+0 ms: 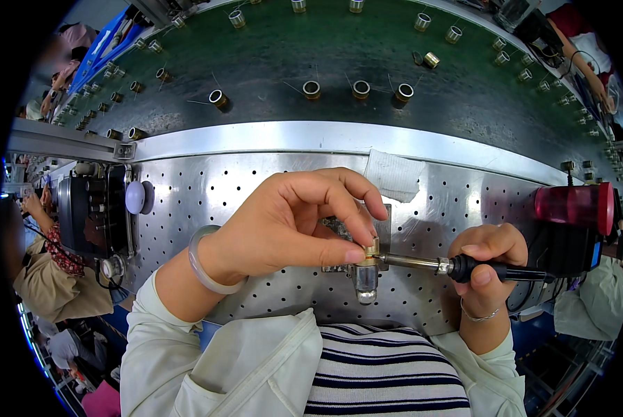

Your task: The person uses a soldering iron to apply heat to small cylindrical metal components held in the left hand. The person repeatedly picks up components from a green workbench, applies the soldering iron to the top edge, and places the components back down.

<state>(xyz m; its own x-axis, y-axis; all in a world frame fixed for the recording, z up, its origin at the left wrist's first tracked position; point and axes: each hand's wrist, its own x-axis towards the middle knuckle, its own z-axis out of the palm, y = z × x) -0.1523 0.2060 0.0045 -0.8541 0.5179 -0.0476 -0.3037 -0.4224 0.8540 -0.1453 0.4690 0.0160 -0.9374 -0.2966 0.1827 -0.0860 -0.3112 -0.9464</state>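
Note:
My left hand (294, 219) pinches a small brass-coloured cylindrical part (372, 249) between thumb and fingertips. My right hand (491, 254) is wrapped round the black handle of a soldering iron (422, 263), whose tip points left and meets the side of the part, as far as I can see. Just below the part is a shiny metal holder (366, 281) with a rounded end. Behind my left fingers lies a dark metal block (384, 219), mostly hidden by the hand.
A perforated metal worktop (207, 187) lies under my hands, with a white cloth (393, 175) on it. Beyond its metal rail (311, 135), a green belt (277, 62) carries several wire-ended cylinders (361, 88). A red container (568, 208) stands right; black equipment (93, 215) stands left. Other people sit at both sides.

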